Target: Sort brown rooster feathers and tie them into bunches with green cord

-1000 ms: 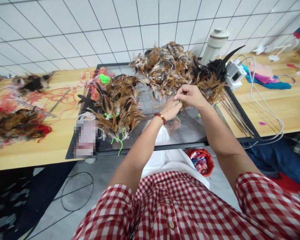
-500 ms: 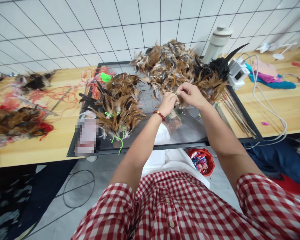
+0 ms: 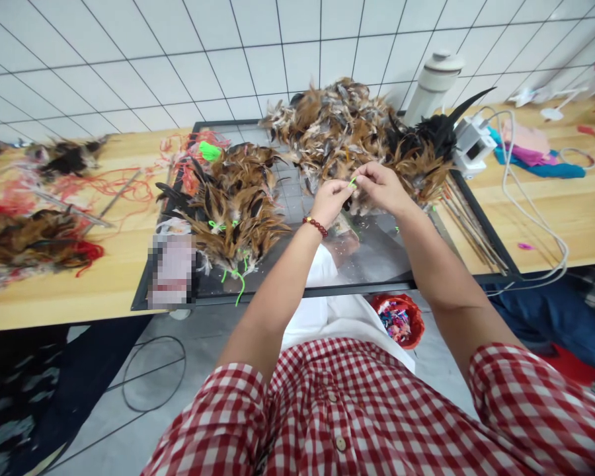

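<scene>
A short bright green string [image 3: 353,180] is pinched between the fingertips of my left hand [image 3: 330,201] and my right hand [image 3: 383,188], which almost touch over the dark glass tray. Both hands are closed. A brown feather pile [image 3: 337,132] lies just behind them, and whether a feather is tied in the string is too small to tell. To the left sits a second bunch of brown feathers [image 3: 248,198], with loose green string ends [image 3: 238,281] trailing toward the tray's front edge.
The black-framed tray [image 3: 297,294] rests on a wooden table [image 3: 123,277]. Thin sticks [image 3: 476,231], a white power adapter [image 3: 473,145] with cable and a pale bottle [image 3: 434,86] stand at the right. More feathers [image 3: 30,241] lie far left. Below hangs a red basket [image 3: 416,324] of scraps.
My fingers have shifted slightly on the green string, and more of it shows between my fingertips. The rest looks the same apart from a small camera movement.
</scene>
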A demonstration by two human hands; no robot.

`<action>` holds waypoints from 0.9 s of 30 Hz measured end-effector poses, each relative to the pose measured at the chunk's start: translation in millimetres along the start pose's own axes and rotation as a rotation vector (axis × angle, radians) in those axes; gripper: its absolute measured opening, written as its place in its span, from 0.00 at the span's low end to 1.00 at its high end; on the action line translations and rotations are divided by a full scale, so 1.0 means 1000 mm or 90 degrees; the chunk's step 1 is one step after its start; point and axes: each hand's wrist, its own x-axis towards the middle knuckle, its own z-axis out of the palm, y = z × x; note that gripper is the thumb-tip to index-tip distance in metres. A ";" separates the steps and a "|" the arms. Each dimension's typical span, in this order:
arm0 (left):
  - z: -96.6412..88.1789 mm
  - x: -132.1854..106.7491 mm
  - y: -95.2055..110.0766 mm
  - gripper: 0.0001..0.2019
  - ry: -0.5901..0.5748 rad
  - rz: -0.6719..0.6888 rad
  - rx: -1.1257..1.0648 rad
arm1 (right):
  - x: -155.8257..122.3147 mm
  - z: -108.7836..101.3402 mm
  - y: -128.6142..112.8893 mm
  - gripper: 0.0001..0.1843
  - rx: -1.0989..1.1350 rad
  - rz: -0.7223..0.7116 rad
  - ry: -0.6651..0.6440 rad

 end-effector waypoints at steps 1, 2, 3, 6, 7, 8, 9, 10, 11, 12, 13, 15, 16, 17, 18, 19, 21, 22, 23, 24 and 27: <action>0.000 -0.001 0.003 0.06 -0.002 0.013 0.044 | 0.000 0.001 0.000 0.08 0.010 0.004 0.005; -0.001 -0.003 0.007 0.05 0.003 0.026 0.091 | 0.000 0.002 0.000 0.09 0.017 0.007 0.005; 0.000 -0.005 0.012 0.04 0.014 0.036 0.132 | -0.001 0.002 0.000 0.09 0.023 0.011 -0.001; 0.001 -0.011 0.025 0.05 0.065 0.066 0.208 | -0.001 0.005 -0.003 0.10 0.042 0.021 -0.031; 0.001 -0.012 0.028 0.05 0.080 0.072 0.220 | -0.001 0.005 -0.004 0.10 0.048 0.026 -0.037; 0.001 -0.014 0.029 0.05 0.097 0.074 0.227 | -0.001 0.006 -0.005 0.10 0.055 0.033 -0.039; 0.001 -0.015 0.030 0.06 0.112 0.070 0.227 | -0.001 0.006 -0.006 0.11 0.064 0.039 -0.038; 0.001 -0.016 0.030 0.06 0.125 0.066 0.223 | -0.001 0.006 -0.007 0.13 0.075 0.045 -0.037; 0.001 -0.016 0.028 0.06 0.135 0.063 0.216 | -0.001 0.007 -0.008 0.15 0.088 0.050 -0.037; 0.001 -0.016 0.027 0.07 0.143 0.061 0.208 | -0.001 0.007 -0.008 0.18 0.102 0.053 -0.041; 0.000 -0.016 0.024 0.07 0.150 0.061 0.201 | -0.001 0.008 -0.009 0.20 0.116 0.057 -0.048; 0.000 -0.015 0.019 0.07 0.162 0.059 0.185 | -0.001 0.009 -0.009 0.22 0.133 0.071 -0.054; 0.000 -0.014 0.017 0.07 0.167 0.055 0.177 | -0.002 0.009 -0.009 0.22 0.132 0.081 -0.051; 0.001 -0.013 0.014 0.07 0.167 0.051 0.169 | -0.002 0.009 -0.009 0.21 0.127 0.090 -0.041; 0.001 -0.012 0.012 0.07 0.165 0.049 0.160 | -0.002 0.009 -0.009 0.19 0.118 0.096 -0.026; 0.001 -0.011 0.009 0.07 0.161 0.048 0.148 | -0.001 0.008 -0.009 0.16 0.105 0.098 -0.006; 0.002 -0.009 0.005 0.07 0.153 0.046 0.125 | -0.001 0.007 -0.008 0.11 0.080 0.094 0.032; 0.002 -0.008 0.002 0.06 0.152 0.043 0.117 | -0.001 0.007 -0.007 0.10 0.071 0.092 0.047; 0.002 -0.008 0.001 0.07 0.152 0.040 0.113 | 0.000 0.007 -0.007 0.09 0.066 0.092 0.058; 0.002 -0.007 0.000 0.07 0.153 0.036 0.114 | 0.000 0.007 -0.007 0.09 0.067 0.094 0.062; 0.002 -0.007 0.000 0.07 0.153 0.029 0.133 | 0.000 0.010 -0.007 0.11 0.106 0.093 0.029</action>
